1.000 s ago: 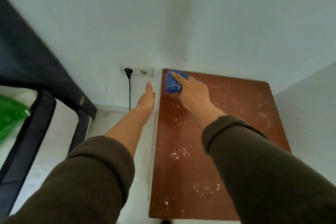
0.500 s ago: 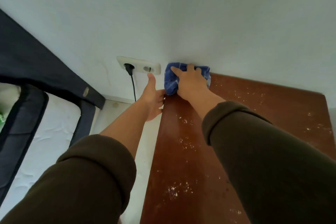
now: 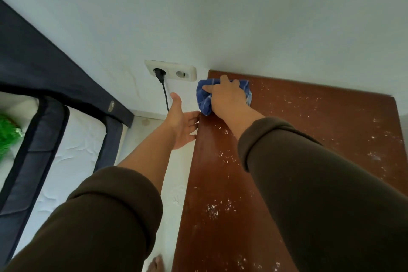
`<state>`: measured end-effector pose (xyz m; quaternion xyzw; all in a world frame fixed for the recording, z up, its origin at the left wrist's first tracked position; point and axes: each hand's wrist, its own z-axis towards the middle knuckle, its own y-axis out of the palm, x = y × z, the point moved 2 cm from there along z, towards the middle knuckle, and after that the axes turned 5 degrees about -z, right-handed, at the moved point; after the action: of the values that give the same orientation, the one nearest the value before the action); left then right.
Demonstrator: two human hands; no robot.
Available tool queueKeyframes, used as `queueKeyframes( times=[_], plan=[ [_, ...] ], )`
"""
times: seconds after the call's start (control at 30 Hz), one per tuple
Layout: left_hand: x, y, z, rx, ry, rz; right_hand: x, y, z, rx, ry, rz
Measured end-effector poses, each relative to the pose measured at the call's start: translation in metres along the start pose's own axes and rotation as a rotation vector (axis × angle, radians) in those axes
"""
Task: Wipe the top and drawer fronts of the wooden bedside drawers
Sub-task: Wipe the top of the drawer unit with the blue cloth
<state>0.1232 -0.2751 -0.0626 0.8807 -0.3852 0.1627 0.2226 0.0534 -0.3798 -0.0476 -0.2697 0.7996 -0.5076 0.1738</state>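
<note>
Right hand presses blue cloth onto drawers' top, far-left corner.

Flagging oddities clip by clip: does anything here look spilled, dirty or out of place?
Yes. White powdery specks are scattered over the reddish-brown wooden drawer top, mostly unwiped. The right hand presses a blue checked cloth at its far left corner.

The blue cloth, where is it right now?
In the head view, the blue cloth lies under the right hand at the far left corner of the wooden top, beside the wall socket.
</note>
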Motion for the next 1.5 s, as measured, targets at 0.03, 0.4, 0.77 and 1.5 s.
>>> queueKeyframes(
  times=[0.03, 0.4, 0.77, 1.5],
  plan=[
    [-0.005, -0.002, -0.004, 0.008, -0.003, 0.009, -0.004, 0.003, -0.009, -0.015, -0.002, 0.01],
    [-0.069, -0.032, -0.067, 0.055, -0.031, 0.027, -0.051, 0.049, -0.138, -0.135, 0.034, 0.075],
    [-0.158, -0.075, -0.133, 0.015, -0.109, 0.229, -0.095, 0.114, -0.27, -0.181, 0.094, 0.089],
    [-0.211, -0.062, -0.168, 0.185, 0.012, 0.519, -0.095, 0.141, -0.368, -0.3, -0.028, 0.019]
  ],
)
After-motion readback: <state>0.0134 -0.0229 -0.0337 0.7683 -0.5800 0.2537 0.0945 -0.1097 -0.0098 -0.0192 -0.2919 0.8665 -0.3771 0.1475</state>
